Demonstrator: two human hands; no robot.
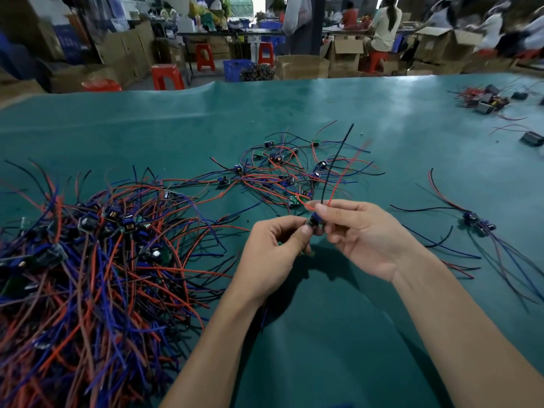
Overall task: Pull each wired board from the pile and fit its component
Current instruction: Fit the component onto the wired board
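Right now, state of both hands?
Left hand: pinching the wired board.
Right hand: pinching the same board at its wires.

Single head-worn wide-angle view, forward and down, close over the green table (323, 334).

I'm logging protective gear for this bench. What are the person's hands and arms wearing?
Nothing shows: the left hand and right hand are bare, with no gloves, rings, watch or wrist strap. Both forearms are uncovered to the frame's bottom edge, and no sleeve comes into view.
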